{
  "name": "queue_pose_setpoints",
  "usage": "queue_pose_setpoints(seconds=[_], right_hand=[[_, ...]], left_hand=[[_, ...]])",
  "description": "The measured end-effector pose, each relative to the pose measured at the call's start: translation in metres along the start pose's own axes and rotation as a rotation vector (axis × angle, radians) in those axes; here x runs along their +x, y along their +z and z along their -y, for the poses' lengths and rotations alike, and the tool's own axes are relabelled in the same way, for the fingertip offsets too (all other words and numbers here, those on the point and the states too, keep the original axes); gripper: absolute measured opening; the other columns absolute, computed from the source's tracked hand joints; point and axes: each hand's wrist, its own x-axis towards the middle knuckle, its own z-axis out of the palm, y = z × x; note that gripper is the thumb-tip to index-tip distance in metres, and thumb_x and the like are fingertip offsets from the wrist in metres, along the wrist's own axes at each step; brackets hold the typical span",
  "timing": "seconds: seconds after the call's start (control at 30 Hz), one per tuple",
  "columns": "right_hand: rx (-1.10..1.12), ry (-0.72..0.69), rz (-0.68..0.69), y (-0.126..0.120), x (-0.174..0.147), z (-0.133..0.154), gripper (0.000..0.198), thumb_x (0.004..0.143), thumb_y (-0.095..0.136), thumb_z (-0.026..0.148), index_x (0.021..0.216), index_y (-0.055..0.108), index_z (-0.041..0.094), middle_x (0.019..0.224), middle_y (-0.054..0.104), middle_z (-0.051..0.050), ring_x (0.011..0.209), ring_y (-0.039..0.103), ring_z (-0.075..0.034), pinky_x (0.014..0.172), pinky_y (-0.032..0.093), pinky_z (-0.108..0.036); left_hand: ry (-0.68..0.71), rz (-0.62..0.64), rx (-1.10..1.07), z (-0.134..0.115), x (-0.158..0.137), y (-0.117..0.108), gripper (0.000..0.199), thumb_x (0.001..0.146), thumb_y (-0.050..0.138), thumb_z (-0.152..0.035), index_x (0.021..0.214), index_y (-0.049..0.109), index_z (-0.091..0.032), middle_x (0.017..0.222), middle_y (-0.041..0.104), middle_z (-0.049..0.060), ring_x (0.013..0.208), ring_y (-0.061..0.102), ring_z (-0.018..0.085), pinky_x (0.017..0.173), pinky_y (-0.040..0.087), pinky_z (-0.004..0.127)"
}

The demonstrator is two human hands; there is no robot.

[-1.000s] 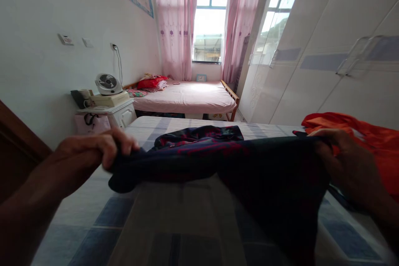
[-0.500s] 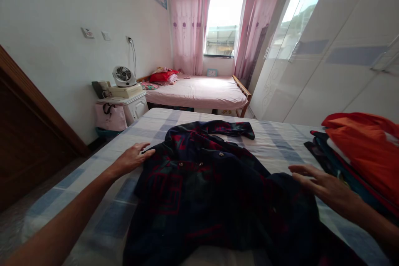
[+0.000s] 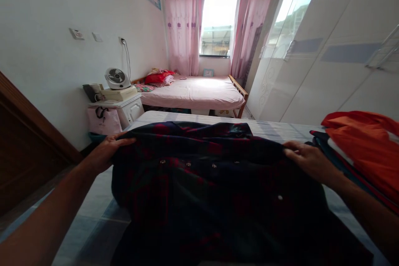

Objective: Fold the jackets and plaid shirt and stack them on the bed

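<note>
A dark navy and red patterned shirt [image 3: 199, 191] with several shiny snap buttons spreads over the near bed. My left hand [image 3: 109, 149] pinches its far left edge, fingers closed on the cloth. At the far right edge, my right hand [image 3: 304, 158] grips the cloth between thumb and fingers. Between the two hands the fabric is pulled fairly straight, with the row of buttons running across it. The shirt's lower part falls toward me and is very dark there.
A pile of folded clothes with an orange garment [image 3: 364, 145] on top lies at the right. The near bed has a blue and white checked sheet [image 3: 102, 216]. Beyond stand a pink-sheeted bed [image 3: 199, 91], a cabinet [image 3: 132, 110] bearing a fan [image 3: 117, 78], and a white wardrobe [image 3: 311, 79].
Both hands, open beside the crumpled shirt before, have closed on its edges. The shirt is now stretched wider and lifted at its far side, its buttons drawn into a line.
</note>
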Motion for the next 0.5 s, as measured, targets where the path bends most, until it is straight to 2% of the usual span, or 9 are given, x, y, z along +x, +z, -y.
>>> queue_pose_setpoints(seconds=[0.03,0.1,0.2,0.27,0.33,0.4,0.5], right_hand=[[-0.026,0.033,-0.047,-0.007,0.006,-0.008,0.026,0.078,0.043,0.04,0.086,0.062,0.023,0.088,0.069,-0.008,0.079,0.063,-0.025,0.075,0.046,-0.036],[-0.126,0.068,-0.089,-0.013,0.014,-0.026,0.024,0.078,0.043,0.037,0.085,0.062,0.024,0.089,0.068,-0.008,0.081,0.063,-0.027,0.077,0.046,-0.038],[-0.267,0.082,-0.106,-0.005,0.021,-0.051,0.023,0.077,0.043,0.033,0.082,0.062,0.023,0.095,0.067,-0.009,0.087,0.062,-0.029,0.08,0.045,-0.04],[-0.256,0.09,-0.085,0.008,0.027,-0.065,0.029,0.079,0.042,0.037,0.088,0.064,0.021,0.1,0.066,-0.01,0.093,0.062,-0.028,0.084,0.046,-0.04],[-0.21,0.103,-0.033,0.022,0.036,-0.074,0.04,0.082,0.038,0.044,0.098,0.064,0.019,0.108,0.065,-0.012,0.102,0.06,-0.028,0.091,0.044,-0.038],[-0.201,0.132,0.035,0.034,0.047,-0.079,0.048,0.085,0.034,0.047,0.107,0.064,0.017,0.117,0.063,-0.012,0.111,0.057,-0.027,0.097,0.041,-0.035],[-0.259,0.194,0.089,0.05,0.062,-0.078,0.051,0.085,0.037,0.046,0.118,0.059,0.013,0.128,0.057,-0.015,0.122,0.05,-0.026,0.102,0.038,-0.033]], left_hand=[[-0.03,0.012,0.008,0.006,0.002,-0.007,0.054,0.065,0.071,-0.039,0.115,0.06,-0.022,0.086,0.073,0.004,0.071,0.068,0.022,0.06,0.055,0.029],[-0.035,0.134,0.121,0.02,0.009,-0.016,0.053,0.062,0.072,-0.039,0.111,0.064,-0.02,0.084,0.073,0.003,0.075,0.068,0.024,0.062,0.054,0.028],[0.052,0.275,0.437,0.038,0.023,-0.013,0.045,0.061,0.071,-0.046,0.096,0.072,-0.018,0.09,0.073,0.004,0.088,0.066,0.029,0.073,0.053,0.03],[0.117,0.241,0.598,0.04,0.035,-0.005,0.044,0.062,0.067,-0.052,0.09,0.074,-0.02,0.095,0.072,0.005,0.098,0.063,0.032,0.083,0.051,0.032],[0.142,0.169,0.656,0.036,0.048,0.006,0.043,0.062,0.064,-0.056,0.088,0.075,-0.022,0.098,0.072,0.006,0.105,0.06,0.034,0.09,0.047,0.034],[0.103,0.147,0.62,0.028,0.059,0.018,0.042,0.061,0.064,-0.055,0.087,0.075,-0.024,0.096,0.072,0.006,0.107,0.058,0.034,0.092,0.046,0.034],[-0.032,0.169,0.535,0.019,0.069,0.034,0.044,0.063,0.062,-0.058,0.083,0.075,-0.021,0.085,0.073,0.007,0.098,0.063,0.033,0.083,0.05,0.034]])
